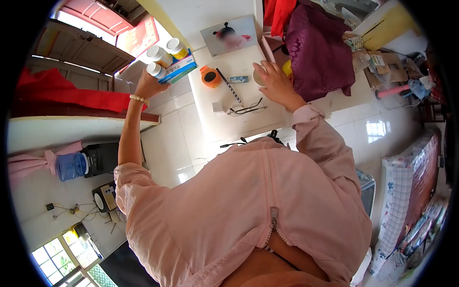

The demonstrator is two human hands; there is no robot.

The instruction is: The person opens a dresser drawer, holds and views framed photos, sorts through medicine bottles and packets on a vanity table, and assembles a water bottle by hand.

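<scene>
Left hand (152,86) grips box (181,70) by counter's (209,101) left edge; right hand (276,83) half-curled at cup (258,77), hold unclear. Probably a holding step, wants steadiness.

At the upper centre of the frame a white table (210,123) is seen. On it are set, from left to right, a round orange item (211,77), a small white box (217,107), a striped pencil (229,86), a blue packet (238,79), glasses (247,109) and a pale round container (258,76).
</scene>
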